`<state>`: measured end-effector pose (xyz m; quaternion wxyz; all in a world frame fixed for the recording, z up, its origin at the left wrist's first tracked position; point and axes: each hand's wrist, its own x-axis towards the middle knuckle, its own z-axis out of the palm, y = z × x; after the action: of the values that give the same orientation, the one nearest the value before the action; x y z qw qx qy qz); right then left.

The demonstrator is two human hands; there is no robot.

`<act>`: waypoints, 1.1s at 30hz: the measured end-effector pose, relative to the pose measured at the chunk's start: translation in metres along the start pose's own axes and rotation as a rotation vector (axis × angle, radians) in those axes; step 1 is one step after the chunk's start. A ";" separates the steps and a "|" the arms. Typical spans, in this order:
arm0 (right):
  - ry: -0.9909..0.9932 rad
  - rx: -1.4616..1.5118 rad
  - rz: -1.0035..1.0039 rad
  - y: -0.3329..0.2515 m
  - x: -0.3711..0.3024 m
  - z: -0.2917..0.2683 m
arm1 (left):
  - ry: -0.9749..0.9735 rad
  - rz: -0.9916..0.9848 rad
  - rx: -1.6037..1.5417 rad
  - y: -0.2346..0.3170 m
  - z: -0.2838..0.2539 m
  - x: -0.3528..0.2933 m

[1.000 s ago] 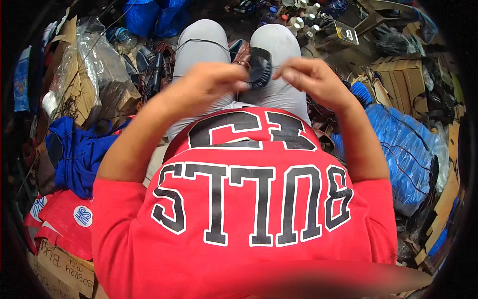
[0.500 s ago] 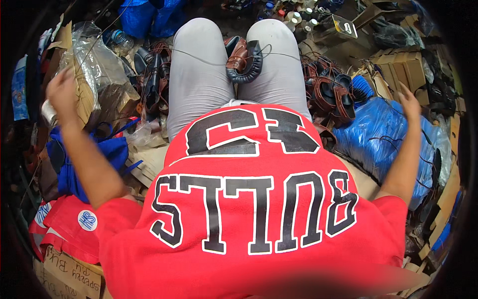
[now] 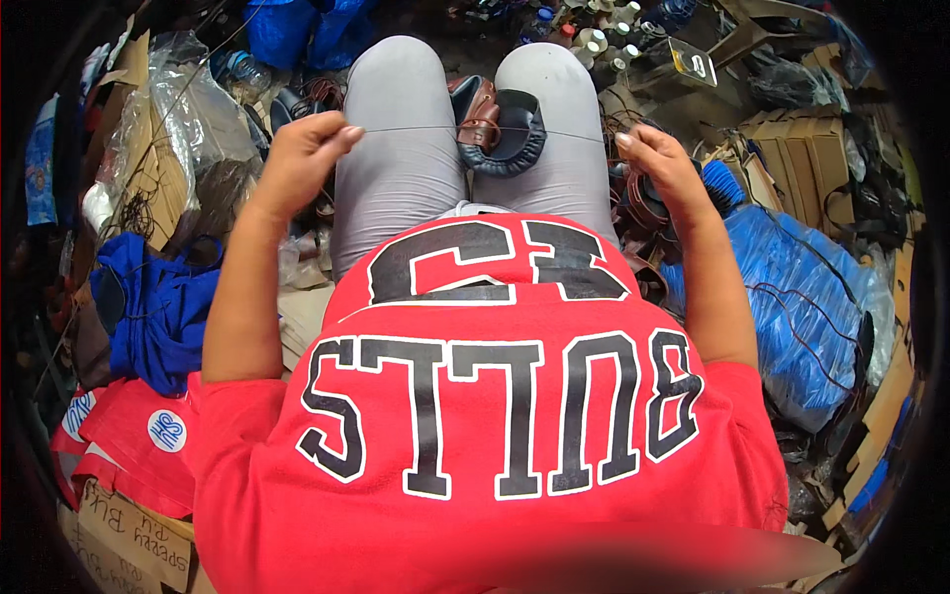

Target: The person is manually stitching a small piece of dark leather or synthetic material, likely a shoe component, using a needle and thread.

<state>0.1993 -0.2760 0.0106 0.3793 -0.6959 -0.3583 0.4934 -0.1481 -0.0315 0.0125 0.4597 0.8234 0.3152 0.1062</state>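
Between my knees sits a brown and black shoe upper [image 3: 482, 117] with a gathered dark edge. A thin dark thread [image 3: 411, 128] runs out from both sides of it, drawn nearly straight. My left hand [image 3: 305, 163] pinches one end beside my left knee, thumb and forefinger pressed together. Off my right knee, my right hand [image 3: 665, 170] is closed on the other end, its fingers curled. Neither hand touches the shoe upper itself. Whether a needle is on the thread is too small to tell.
More brown and black shoe uppers [image 3: 638, 203] lie by my right leg. A blue plastic-wrapped bundle [image 3: 792, 307] is at right, near stacked cardboard [image 3: 797, 163]. Blue cloth [image 3: 163, 312] and clear plastic [image 3: 203, 109] lie at left. Several small bottles [image 3: 599, 45] stand beyond my knees.
Both hands have come inward from far out at the sides to beside my knees. The loose, curving thread is now straighter, and the shoe upper has turned slightly.
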 end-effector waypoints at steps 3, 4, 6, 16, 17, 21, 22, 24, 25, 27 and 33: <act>0.012 0.009 0.063 0.007 0.000 -0.006 | 0.061 -0.087 -0.200 -0.017 -0.011 -0.004; 0.072 0.003 0.096 0.007 0.000 -0.007 | 0.184 0.003 -0.206 -0.021 -0.011 0.000; 0.125 -0.179 -0.038 0.017 0.002 -0.021 | 0.319 0.089 -0.088 -0.005 -0.015 0.017; 0.049 -0.361 -0.424 -0.050 0.039 0.038 | -0.388 0.069 -0.236 0.067 0.087 0.091; 0.046 -0.361 -0.425 -0.052 0.041 0.039 | -0.464 0.083 -0.263 0.064 0.088 0.096; -0.045 -0.378 -0.371 -0.054 0.044 0.037 | -0.629 0.115 -0.272 0.055 0.091 0.107; -0.055 -0.398 -0.353 -0.054 0.044 0.035 | -0.627 0.114 -0.274 0.055 0.092 0.107; -0.064 -0.407 -0.369 -0.053 0.044 0.034 | -0.628 0.044 -0.445 0.054 0.094 0.104; -0.071 -0.415 -0.386 -0.052 0.043 0.035 | -0.628 0.045 -0.446 0.053 0.094 0.103; -0.097 -0.323 -0.352 -0.047 0.041 0.039 | -0.633 -0.065 -0.477 0.056 0.094 0.101; 0.022 -0.237 -0.409 -0.034 0.025 0.055 | -0.700 -0.073 -0.589 0.046 0.097 0.100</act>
<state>0.1492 -0.2288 0.0179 0.3908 -0.6538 -0.5430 0.3535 -0.0061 -0.0542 -0.0144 0.7565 0.6323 0.1262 -0.1096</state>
